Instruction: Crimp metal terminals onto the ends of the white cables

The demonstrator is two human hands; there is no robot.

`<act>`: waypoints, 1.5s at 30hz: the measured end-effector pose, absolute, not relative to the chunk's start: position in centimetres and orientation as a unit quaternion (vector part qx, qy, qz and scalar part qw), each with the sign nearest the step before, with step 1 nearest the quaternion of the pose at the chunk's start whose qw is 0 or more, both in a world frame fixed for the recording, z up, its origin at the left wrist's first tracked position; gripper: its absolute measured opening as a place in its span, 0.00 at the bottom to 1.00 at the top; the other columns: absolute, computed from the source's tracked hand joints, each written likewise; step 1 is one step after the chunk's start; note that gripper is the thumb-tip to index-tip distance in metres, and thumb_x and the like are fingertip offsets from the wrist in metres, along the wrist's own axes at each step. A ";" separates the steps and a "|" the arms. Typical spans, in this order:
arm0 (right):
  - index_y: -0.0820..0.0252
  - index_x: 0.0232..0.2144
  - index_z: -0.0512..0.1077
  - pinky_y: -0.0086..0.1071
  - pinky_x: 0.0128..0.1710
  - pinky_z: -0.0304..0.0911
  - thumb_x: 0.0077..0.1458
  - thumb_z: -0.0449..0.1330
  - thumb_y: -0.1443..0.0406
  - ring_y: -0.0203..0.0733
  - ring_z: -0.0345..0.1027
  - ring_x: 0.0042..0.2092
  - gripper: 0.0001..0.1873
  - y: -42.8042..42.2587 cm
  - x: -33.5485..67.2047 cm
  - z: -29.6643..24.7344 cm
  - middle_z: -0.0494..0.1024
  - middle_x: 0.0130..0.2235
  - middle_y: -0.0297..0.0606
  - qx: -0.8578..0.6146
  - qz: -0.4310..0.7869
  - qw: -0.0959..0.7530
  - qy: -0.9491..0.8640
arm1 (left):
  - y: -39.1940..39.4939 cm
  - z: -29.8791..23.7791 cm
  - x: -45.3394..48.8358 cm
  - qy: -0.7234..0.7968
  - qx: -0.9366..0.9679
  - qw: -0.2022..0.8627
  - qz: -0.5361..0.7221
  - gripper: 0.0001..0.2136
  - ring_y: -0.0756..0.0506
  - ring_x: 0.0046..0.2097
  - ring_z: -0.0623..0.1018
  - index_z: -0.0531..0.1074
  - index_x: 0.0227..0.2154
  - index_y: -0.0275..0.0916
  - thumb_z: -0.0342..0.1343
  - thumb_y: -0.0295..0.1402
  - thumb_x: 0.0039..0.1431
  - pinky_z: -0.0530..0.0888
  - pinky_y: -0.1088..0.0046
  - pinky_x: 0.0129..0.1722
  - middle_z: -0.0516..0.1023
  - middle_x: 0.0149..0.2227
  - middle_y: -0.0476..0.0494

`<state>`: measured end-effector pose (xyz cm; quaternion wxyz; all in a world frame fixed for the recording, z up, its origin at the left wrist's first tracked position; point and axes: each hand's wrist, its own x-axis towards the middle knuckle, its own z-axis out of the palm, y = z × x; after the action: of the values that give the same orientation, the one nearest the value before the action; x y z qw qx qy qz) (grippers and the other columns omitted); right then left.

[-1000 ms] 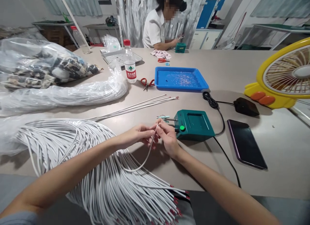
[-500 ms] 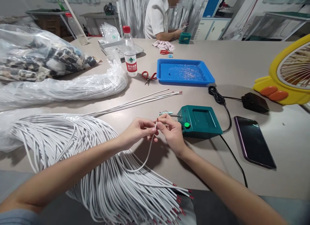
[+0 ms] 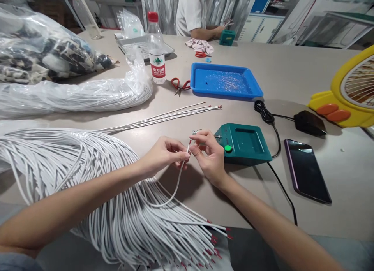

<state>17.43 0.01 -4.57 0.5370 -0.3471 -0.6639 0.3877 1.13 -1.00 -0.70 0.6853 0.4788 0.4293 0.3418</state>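
A white cable point(image 3: 180, 176) with a red wire end is pinched in my left hand point(image 3: 167, 155), its tip pointing up. Close to that tip is my right hand point(image 3: 208, 151), fingers curled and apart, with a small gap between thumb and forefinger; nothing clearly shows in them. Behind my right hand stands a green machine point(image 3: 245, 143) with a bright green button and a metal shaft on its left side, partly hidden by my fingers. The cable loops down toward a large bundle of white cables point(image 3: 122, 208) with red ends, lying under my left forearm.
Several loose cables point(image 3: 157, 119) lie beyond my hands. Farther back are red-handled scissors point(image 3: 180, 86), a blue tray point(image 3: 228, 95) with scraps and a water bottle point(image 3: 157, 64). On the right are a phone point(image 3: 308, 171), a black adapter point(image 3: 309, 123) and a yellow fan point(image 3: 330, 107). A person point(image 3: 191, 14) sits opposite.
My right thumb and fingers have come off the cable tip and spread slightly, moving a little right. My left hand keeps the cable in nearly the same place. The view has tilted down slightly.
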 end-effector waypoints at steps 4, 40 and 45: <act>0.52 0.39 0.74 0.27 0.28 0.63 0.53 0.60 0.69 0.33 0.63 0.34 0.11 -0.1 17.3 -4.5 0.66 0.38 0.36 -0.343 0.385 0.545 -0.662 | -1.0 -0.7 1.1 0.427 0.470 0.694 0.341 0.09 0.50 0.24 0.76 0.75 0.24 0.30 0.65 0.32 0.46 0.70 0.78 0.24 0.75 0.21 0.46; 0.61 0.26 0.68 0.26 0.25 0.58 0.55 0.57 0.63 0.30 0.59 0.26 0.08 -0.4 17.1 -3.0 0.68 0.27 0.32 -0.393 0.490 0.488 -0.607 | -0.9 -0.8 1.0 0.426 0.538 0.631 0.361 0.07 0.52 0.25 0.74 0.76 0.30 0.31 0.60 0.30 0.51 0.70 0.77 0.27 0.75 0.25 0.47; 0.61 0.26 0.66 0.27 0.25 0.58 0.56 0.56 0.64 0.31 0.60 0.27 0.08 -0.4 17.2 -3.1 0.68 0.27 0.33 -0.392 0.477 0.481 -0.623 | -0.9 -1.1 0.9 0.404 0.510 0.666 0.364 0.07 0.51 0.26 0.75 0.75 0.30 0.32 0.61 0.32 0.52 0.68 0.76 0.28 0.74 0.25 0.48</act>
<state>17.17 -0.41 -3.13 0.4810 -0.3918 -0.6228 0.4767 0.91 -0.90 -1.15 0.6663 0.5097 0.4044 0.3643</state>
